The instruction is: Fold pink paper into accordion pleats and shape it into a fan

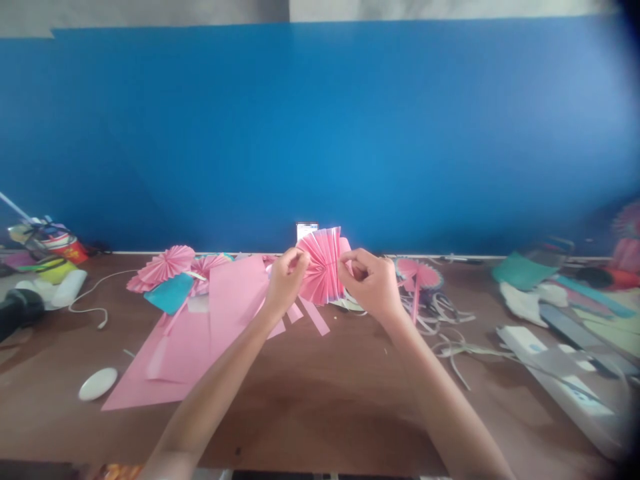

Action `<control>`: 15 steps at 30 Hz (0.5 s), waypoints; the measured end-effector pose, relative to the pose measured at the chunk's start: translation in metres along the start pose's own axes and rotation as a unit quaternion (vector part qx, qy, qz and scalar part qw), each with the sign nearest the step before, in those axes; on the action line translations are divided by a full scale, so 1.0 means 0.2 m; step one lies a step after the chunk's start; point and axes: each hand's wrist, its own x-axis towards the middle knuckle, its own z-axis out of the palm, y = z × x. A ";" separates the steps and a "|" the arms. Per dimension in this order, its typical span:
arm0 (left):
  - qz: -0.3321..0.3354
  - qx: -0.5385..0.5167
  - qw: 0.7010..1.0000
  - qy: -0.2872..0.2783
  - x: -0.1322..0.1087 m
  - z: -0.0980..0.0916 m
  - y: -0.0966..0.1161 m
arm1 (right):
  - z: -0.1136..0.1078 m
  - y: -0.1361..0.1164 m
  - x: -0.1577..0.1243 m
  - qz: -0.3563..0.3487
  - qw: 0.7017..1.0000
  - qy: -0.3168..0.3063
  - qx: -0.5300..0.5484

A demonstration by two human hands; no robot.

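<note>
A pleated pink paper fan (324, 270) is held up above the brown table (320, 400), its folds spread out from the middle. My left hand (289, 277) pinches its left edge between thumb and fingers. On the right side, my right hand (369, 279) grips the fan with its thumb and curled fingers. Pink paper sheets (185, 347) and narrow pink strips (315, 317) lie beneath and to the left of my hands. Part of a phone-like screen (307, 230) shows behind the fan.
Folded pink rosettes (167, 265) and a teal paper piece (170, 293) lie at the left, near a white oval object (98, 385). Another rosette (425, 275), tangled pale strips (445, 313) and a power strip (555, 380) are at the right. A blue board (320, 133) stands behind.
</note>
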 end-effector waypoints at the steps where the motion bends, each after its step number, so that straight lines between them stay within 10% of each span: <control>1: 0.006 0.006 1.000 0.007 0.00 0.00 0.00 | 0.00 0.00 0.00 -0.010 1.000 0.004 -0.010; 15: -0.014 -0.006 1.000 -0.017 -0.01 0.00 0.03 | 0.08 0.09 0.00 -0.125 0.987 0.042 -0.086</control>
